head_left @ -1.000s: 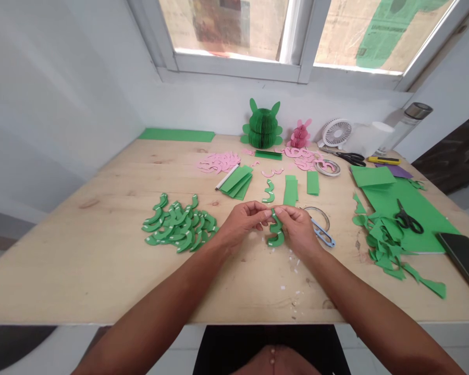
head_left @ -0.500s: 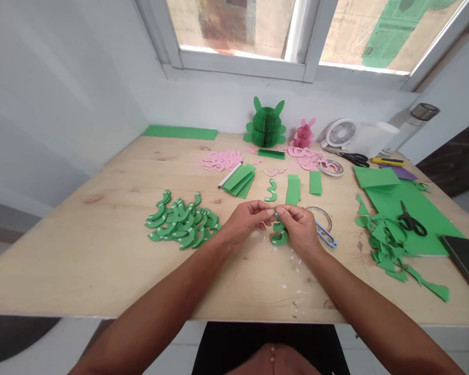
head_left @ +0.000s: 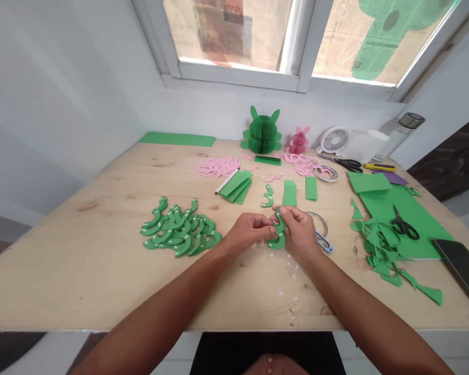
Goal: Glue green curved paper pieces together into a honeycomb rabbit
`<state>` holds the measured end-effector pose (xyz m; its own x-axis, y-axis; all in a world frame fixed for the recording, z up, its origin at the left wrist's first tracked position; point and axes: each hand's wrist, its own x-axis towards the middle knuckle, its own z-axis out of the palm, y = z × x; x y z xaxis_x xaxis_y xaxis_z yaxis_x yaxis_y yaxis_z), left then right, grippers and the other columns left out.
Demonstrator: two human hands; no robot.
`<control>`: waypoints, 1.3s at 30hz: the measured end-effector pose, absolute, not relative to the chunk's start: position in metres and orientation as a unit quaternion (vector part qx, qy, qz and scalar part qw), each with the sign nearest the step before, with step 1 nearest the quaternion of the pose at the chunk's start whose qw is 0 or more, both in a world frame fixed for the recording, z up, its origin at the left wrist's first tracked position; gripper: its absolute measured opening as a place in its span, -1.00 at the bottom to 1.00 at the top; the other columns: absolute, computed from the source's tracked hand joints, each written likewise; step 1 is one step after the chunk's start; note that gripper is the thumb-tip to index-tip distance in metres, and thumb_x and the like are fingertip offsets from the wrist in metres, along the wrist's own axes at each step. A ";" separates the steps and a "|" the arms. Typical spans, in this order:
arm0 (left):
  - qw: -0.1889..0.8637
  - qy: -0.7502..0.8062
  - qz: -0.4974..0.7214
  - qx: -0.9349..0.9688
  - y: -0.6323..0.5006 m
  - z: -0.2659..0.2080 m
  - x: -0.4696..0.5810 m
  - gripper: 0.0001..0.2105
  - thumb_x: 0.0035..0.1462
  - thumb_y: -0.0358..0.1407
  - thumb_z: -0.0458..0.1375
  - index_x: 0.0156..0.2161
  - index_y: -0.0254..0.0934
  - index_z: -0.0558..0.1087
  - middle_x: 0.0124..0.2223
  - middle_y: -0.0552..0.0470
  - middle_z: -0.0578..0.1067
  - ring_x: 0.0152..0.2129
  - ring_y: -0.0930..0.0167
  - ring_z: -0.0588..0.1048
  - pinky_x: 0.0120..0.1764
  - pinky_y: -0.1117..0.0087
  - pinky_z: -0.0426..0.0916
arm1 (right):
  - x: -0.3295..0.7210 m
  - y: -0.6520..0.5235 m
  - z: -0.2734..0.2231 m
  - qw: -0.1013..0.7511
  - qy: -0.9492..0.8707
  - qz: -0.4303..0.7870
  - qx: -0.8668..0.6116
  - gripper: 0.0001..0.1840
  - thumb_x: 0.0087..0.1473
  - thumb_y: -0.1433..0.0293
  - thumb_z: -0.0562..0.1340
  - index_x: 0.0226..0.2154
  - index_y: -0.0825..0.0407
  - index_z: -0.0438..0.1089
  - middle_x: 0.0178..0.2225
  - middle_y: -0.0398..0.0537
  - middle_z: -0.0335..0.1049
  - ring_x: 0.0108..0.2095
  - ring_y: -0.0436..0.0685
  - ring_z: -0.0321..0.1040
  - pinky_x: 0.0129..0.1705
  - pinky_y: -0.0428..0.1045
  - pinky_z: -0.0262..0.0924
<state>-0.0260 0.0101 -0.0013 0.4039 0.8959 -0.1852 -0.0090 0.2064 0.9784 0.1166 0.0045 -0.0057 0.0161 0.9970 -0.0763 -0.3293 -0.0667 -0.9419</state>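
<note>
A wavy green paper cutout [head_left: 278, 241] with small white tape strips is held between my two hands over the table. My right hand [head_left: 300, 229] pinches its upper end between thumb and fingers. At its left edge, near the middle, the closed fingertips of my left hand [head_left: 251, 229] grip it. Just beyond lies a similar wavy green piece [head_left: 268, 197]. A large heap of such green cutouts [head_left: 180, 229] spreads to the left of my left hand. Beside my right hand are a tape roll [head_left: 323, 221] and a blue cutter [head_left: 325, 242], both partly hidden.
Green paper strips [head_left: 236, 187], pink cutouts [head_left: 221, 166] and two honeycomb paper figures, one green [head_left: 262, 133], one pink [head_left: 298, 141], stand or lie farther back. Scissors [head_left: 404, 226], green scraps [head_left: 383, 250] and a phone [head_left: 461, 265] are at right. A small fan [head_left: 335, 139] stands by the wall.
My left fingers have moved from the cutout's top end down to its middle left edge. More of the cutout now shows. The camera view has tilted slightly upward.
</note>
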 end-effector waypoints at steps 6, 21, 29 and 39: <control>0.648 0.419 0.364 0.521 0.011 0.004 -0.029 -0.75 -0.16 -0.16 0.29 -0.47 -0.34 0.51 -0.50 -0.04 0.55 -0.65 0.50 0.38 -0.55 0.49 0.23 | 0.118 0.007 -0.004 0.582 -0.385 0.559 -0.448 -0.64 -0.09 0.12 0.29 -0.35 0.07 0.50 -0.46 -0.03 0.51 -0.46 0.07 0.37 -0.43 -0.06 0.24; 0.636 0.420 0.388 0.518 0.013 0.005 -0.031 -0.74 -0.20 -0.12 0.30 -0.49 -0.31 0.56 -0.49 -0.04 0.56 -0.61 0.47 0.37 -0.47 0.45 0.28 | 0.119 0.008 -0.013 0.569 -0.423 0.553 -0.439 -0.77 -0.14 0.23 0.35 -0.45 0.05 0.46 -0.60 -0.18 0.42 -0.60 0.00 0.29 -0.53 -0.08 0.21; 0.638 0.420 0.382 0.521 0.013 0.004 -0.030 -0.76 -0.20 -0.15 0.30 -0.51 -0.32 0.54 -0.50 -0.04 0.55 -0.62 0.49 0.36 -0.48 0.46 0.26 | 0.119 0.007 -0.012 0.566 -0.422 0.548 -0.448 -0.75 -0.16 0.23 0.35 -0.44 0.06 0.45 -0.57 -0.18 0.40 -0.58 -0.01 0.28 -0.52 -0.09 0.20; 0.626 0.438 0.380 0.521 0.011 0.001 -0.028 -0.80 -0.19 -0.21 0.29 -0.50 -0.36 0.53 -0.50 -0.05 0.56 -0.58 0.45 0.44 -0.46 0.46 0.29 | 0.120 0.007 -0.001 0.565 -0.429 0.518 -0.478 -0.78 -0.17 0.24 0.34 -0.53 0.06 0.42 -0.61 -0.21 0.35 -0.58 -0.04 0.21 -0.52 -0.11 0.12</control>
